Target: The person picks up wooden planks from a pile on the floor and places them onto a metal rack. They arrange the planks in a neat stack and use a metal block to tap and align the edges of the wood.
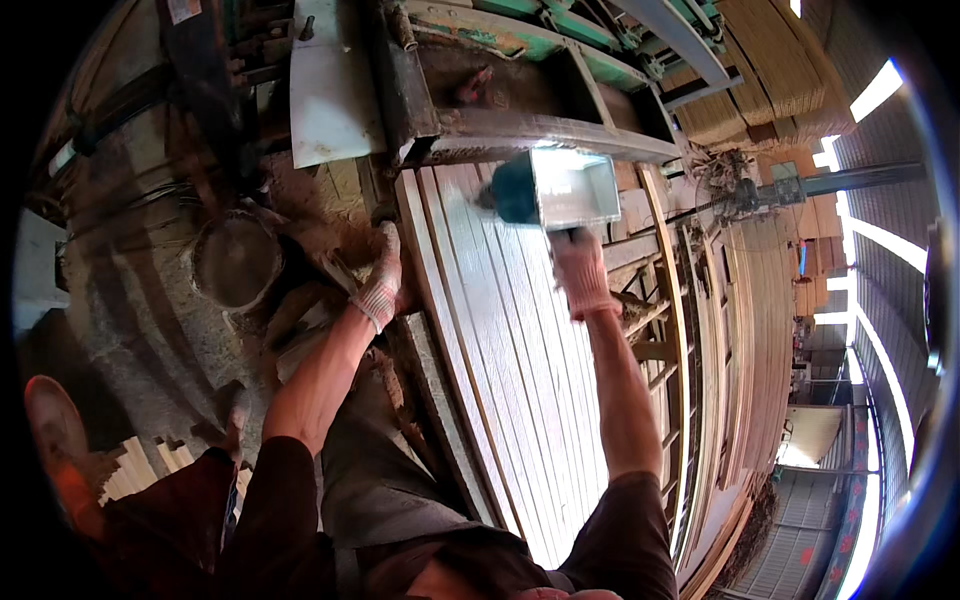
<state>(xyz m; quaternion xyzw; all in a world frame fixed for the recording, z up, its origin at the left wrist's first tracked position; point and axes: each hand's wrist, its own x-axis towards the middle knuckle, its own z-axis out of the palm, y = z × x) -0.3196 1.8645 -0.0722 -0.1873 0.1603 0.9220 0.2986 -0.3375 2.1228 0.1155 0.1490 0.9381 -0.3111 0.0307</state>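
Note:
A row of long, narrow wooden strips lies side by side in front of me, their top faces shining wet or in bright light. My right hand, in a pale glove, is closed at the near end of a box-shaped tool, pale on one face and teal on its side. This tool is blurred and sits over the far part of the strips. My left hand, also gloved, lies along the left edge of the row with its fingers stretched forward; part of it is hidden by the wrist.
A rusty green machine frame crosses the far end. At left, a round bucket stands on the dirty floor beside a white panel. Stacked boards line the right. Another person's dark sleeve shows at lower left.

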